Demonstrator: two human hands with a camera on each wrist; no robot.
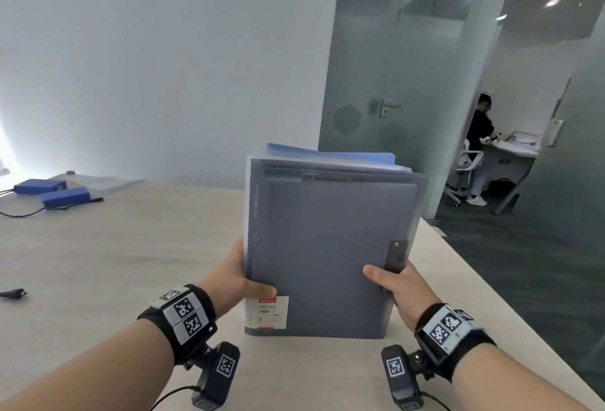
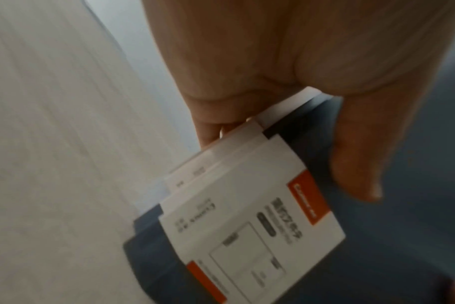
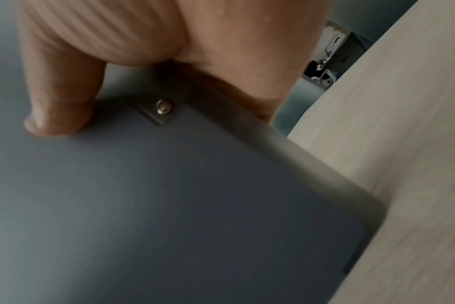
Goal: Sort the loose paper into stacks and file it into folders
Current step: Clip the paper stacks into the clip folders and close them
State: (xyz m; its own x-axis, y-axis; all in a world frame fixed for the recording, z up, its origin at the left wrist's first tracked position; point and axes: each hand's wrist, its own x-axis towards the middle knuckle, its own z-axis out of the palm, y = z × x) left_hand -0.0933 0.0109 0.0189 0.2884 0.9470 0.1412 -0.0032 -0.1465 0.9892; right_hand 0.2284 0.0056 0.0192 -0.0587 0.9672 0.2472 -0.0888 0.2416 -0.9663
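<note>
Fingers: both thumbs (image 1: 262,288) are pressing the cover, fingers curling behind.
Hands: left hand (image 1: 234,274) and right hand (image 1: 404,289) are gripping opposite edges.
Folders: grey-blue plastic folder stack (image 1: 330,247) is standing upright above pale wooden table (image 1: 114,247), long axis pointing away.

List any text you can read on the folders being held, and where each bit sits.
"PRESSURE FILE", roughly: faint vertical print along the spine edge of the front grey plastic folder; some letters unclear.
White and orange paper label at the folder's lower left corner: printed characters too blurred to read in either view.
</note>
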